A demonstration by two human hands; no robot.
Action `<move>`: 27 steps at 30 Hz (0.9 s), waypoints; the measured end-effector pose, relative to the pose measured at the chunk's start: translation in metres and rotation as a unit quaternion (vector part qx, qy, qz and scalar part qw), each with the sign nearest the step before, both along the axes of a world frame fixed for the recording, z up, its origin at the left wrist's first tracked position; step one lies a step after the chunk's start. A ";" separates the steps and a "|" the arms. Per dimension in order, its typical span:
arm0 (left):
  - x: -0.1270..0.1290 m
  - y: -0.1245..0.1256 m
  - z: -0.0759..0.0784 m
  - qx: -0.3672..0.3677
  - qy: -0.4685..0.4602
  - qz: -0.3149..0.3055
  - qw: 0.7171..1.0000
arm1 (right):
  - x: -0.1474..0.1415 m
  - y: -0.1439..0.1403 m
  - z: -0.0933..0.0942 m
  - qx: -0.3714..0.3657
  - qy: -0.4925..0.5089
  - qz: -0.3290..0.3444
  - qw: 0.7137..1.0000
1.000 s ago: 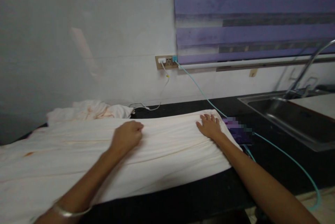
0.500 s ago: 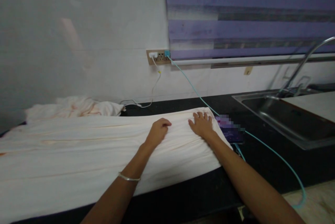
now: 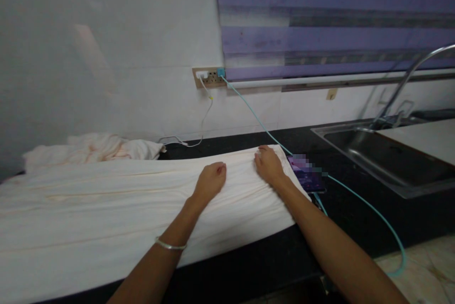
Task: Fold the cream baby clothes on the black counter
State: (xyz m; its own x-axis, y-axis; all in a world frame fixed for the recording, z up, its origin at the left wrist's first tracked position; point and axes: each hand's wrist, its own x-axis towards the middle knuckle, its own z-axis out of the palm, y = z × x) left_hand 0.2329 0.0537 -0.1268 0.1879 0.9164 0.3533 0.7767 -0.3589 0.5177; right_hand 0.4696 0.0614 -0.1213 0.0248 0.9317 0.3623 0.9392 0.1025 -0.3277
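Note:
A long white cloth (image 3: 117,214) with faint orange creases lies spread along the black counter. My left hand (image 3: 211,180) rests on it right of the middle, fingers curled in and closed against the fabric. Closer to the cloth's right end, my right hand (image 3: 269,165) has its fingers bent and drawn together on the fabric by the far edge. Small wrinkles run through the cloth between and below both hands. The fingertips of each hand are partly hidden, and the pinched fabric is hard to see.
A crumpled white cloth (image 3: 95,147) lies at the back left. Beside the right end is a phone (image 3: 309,178) with a teal cable (image 3: 369,204) running to the wall socket (image 3: 209,77). A steel sink (image 3: 377,157) and curved faucet (image 3: 401,81) stand at the right.
My right hand's fingers, spread flat before, have curled in on the cloth. My left hand stays closed at about the same spot. The view has shifted slightly right.

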 end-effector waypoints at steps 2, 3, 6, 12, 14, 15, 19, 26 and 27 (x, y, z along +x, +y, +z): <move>0.000 -0.004 0.005 -0.052 0.018 0.027 0.998 | 0.000 0.001 0.003 0.007 0.007 0.000 1.000; 0.000 -0.005 0.006 -0.066 0.022 0.038 0.997 | 0.000 0.001 0.004 0.008 0.010 -0.003 1.000; 0.001 -0.008 0.008 -0.074 0.020 0.050 0.996 | -0.001 0.002 0.002 0.021 0.030 0.011 0.999; 0.000 -0.006 0.006 -0.059 0.005 0.036 0.998 | -0.004 0.004 -0.004 0.009 0.099 0.022 0.995; -0.001 -0.004 0.005 -0.053 -0.003 0.029 0.998 | -0.006 0.003 -0.005 -0.008 0.095 0.017 0.995; -0.001 -0.004 0.004 -0.051 -0.004 0.024 0.998 | -0.007 0.002 -0.005 -0.017 0.086 0.015 0.996; 0.000 -0.003 0.004 -0.058 0.003 0.010 0.998 | -0.009 -0.001 -0.005 -0.045 0.041 0.024 0.998; 0.001 -0.002 0.003 -0.074 0.024 0.011 0.997 | -0.009 -0.004 -0.004 -0.051 0.035 0.015 0.998; 0.001 -0.002 0.003 -0.073 0.026 0.010 0.997 | -0.009 -0.004 -0.004 -0.052 0.035 0.013 0.998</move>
State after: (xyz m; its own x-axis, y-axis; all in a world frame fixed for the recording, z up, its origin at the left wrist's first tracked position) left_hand 0.2335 0.0517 -0.1235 0.1831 0.9613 0.2059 0.8106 -0.2661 0.5217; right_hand 0.4607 0.0578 -0.1255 0.0214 0.9651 0.2611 0.9109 0.0888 -0.4031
